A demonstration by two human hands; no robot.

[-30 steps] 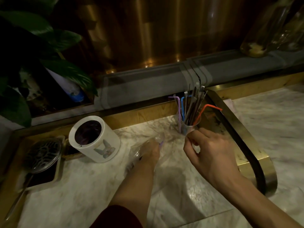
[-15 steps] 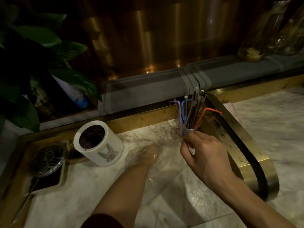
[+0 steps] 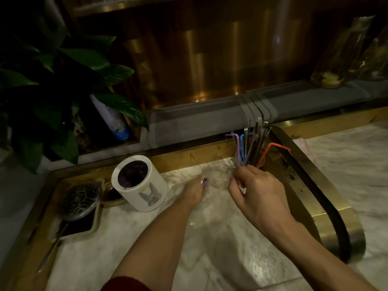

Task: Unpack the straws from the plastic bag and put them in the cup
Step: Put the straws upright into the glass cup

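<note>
Dim scene, pale marble counter (image 3: 231, 259) with brass-coloured edging. Small clear cup (image 3: 249, 162) at back of counter, just beside curved brass rail (image 3: 327, 206), upright. Packed with bundle of thin straws (image 3: 252, 143) standing upright and fanning slightly: mostly dark grey or black straight ones in the middle, one purple bendy straw (image 3: 236, 143) at left with tip bent over leftward, one blue straw (image 3: 242, 147) beside it, one orange-red bendy straw (image 3: 270, 149) at right with top bent out to the right. Cup walls barely visible, nearly hidden by straws and fingers.

Right hand (image 3: 258, 194) at base of cup, fingers curled in, fingertips touching lower cup and straw bottoms; thumb and index pinched close, exact grip on cup versus straws not resolvable. Left hand (image 3: 194, 192) flat-ish on counter left of cup, fingers together and pressing down on crumpled clear plastic bag (image 3: 216, 181); bag thin, see-through, hard to trace against marble, lying between both hands. Lilac nail visible at fingertip. Dark red sleeve (image 3: 126, 284) at bottom edge.

White cylindrical container with bunny print (image 3: 140, 185) left of left hand, near but apart. Round metal strainer on tray (image 3: 78, 200) at far left. Green leafy plant (image 3: 63, 80) top left.
</note>
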